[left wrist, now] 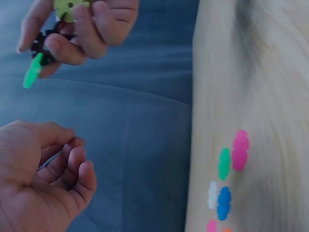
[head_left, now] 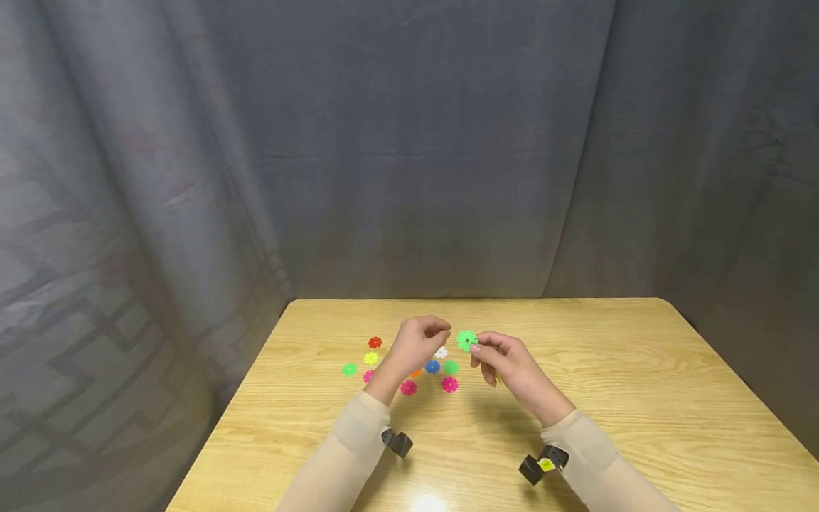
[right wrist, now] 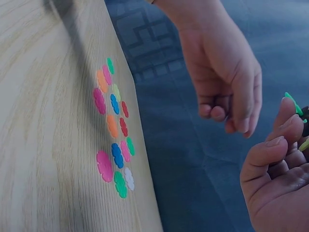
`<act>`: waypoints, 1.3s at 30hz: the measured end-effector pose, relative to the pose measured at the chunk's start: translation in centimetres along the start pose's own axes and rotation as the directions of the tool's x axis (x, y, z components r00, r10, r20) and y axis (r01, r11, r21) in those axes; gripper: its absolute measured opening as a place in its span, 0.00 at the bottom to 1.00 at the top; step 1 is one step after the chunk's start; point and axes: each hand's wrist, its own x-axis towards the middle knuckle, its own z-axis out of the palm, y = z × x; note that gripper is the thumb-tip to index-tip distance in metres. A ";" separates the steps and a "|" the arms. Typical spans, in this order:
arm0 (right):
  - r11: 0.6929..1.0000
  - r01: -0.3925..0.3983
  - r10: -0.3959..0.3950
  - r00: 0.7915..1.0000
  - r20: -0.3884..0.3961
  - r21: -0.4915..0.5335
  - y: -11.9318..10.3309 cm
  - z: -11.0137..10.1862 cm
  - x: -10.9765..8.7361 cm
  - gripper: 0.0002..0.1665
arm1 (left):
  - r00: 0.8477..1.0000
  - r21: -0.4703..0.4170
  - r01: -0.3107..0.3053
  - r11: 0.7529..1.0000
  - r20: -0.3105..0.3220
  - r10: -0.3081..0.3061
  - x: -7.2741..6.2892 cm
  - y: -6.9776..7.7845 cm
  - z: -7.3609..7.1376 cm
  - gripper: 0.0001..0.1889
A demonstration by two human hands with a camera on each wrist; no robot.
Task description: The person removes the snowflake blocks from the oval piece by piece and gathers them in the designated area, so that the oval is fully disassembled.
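Observation:
In the head view my right hand (head_left: 515,366) holds a bright green notched plastic disc (head_left: 462,338) up above the table. The left wrist view shows this disc joined to a dark disc (left wrist: 39,44), with a yellow disc (left wrist: 71,13) higher among the same fingers. My left hand (head_left: 416,343) hovers to the left of the green disc, apart from it. Its fingers are loosely bent, thumb near the index fingertip, and nothing shows between them. Below the hands lie a blue disc (head_left: 432,366), a white disc (head_left: 441,353) and a pink disc (head_left: 450,385).
More notched discs are spread on the wooden table (head_left: 640,398), among them a red disc (head_left: 375,343), a yellow disc (head_left: 371,358) and an orange disc (right wrist: 112,125). A grey curtain (head_left: 409,142) hangs behind the table and along its left side.

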 end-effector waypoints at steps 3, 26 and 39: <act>1.000 0.003 -0.003 1.000 -0.003 0.002 0.0 0.0 0.0 0.16 | 0.999 -0.007 -0.031 1.000 0.014 0.031 -0.3 0.7 -0.5 0.09; 1.000 -0.002 0.002 1.000 0.020 0.011 0.2 0.2 0.2 0.17 | 0.949 -0.006 -0.278 0.961 0.155 0.275 -1.9 3.6 -1.4 0.20; 1.000 0.002 -0.002 0.999 0.034 -0.006 -0.1 0.4 0.2 0.19 | 0.938 0.057 -0.333 0.941 0.117 0.325 -2.0 3.6 -1.3 0.17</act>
